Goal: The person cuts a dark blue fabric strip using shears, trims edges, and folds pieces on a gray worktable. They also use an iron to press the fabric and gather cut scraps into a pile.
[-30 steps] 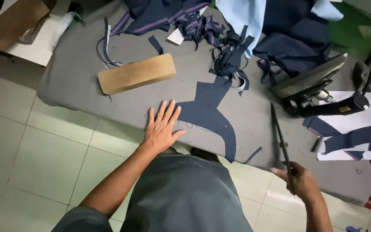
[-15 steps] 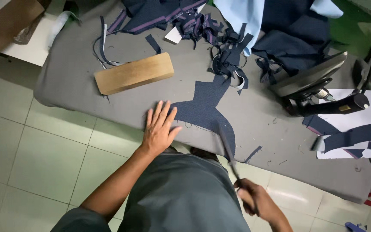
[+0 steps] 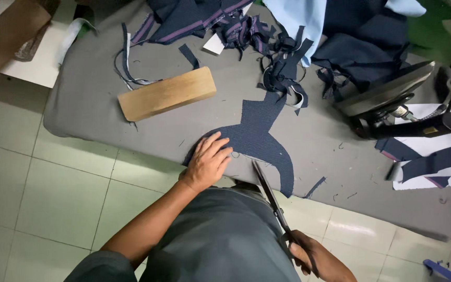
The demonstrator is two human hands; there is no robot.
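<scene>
The tabletop (image 3: 105, 104) wears matt grey felt-like cloth. The navy cut piece (image 3: 259, 138) is woven fabric, faintly speckled. The scissors (image 3: 268, 193) have dark, dull metal blades. The block (image 3: 167, 93) is bare, smooth wood. The floor tiles (image 3: 43, 193) look glossy.

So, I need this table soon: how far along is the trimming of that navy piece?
Looks midway. Navy offcuts already lie heaped at the table's far side. In hand: the left hand pins the curved navy piece flat, while the right hand brings scissors to its near edge. That edge looks uncut.
</scene>
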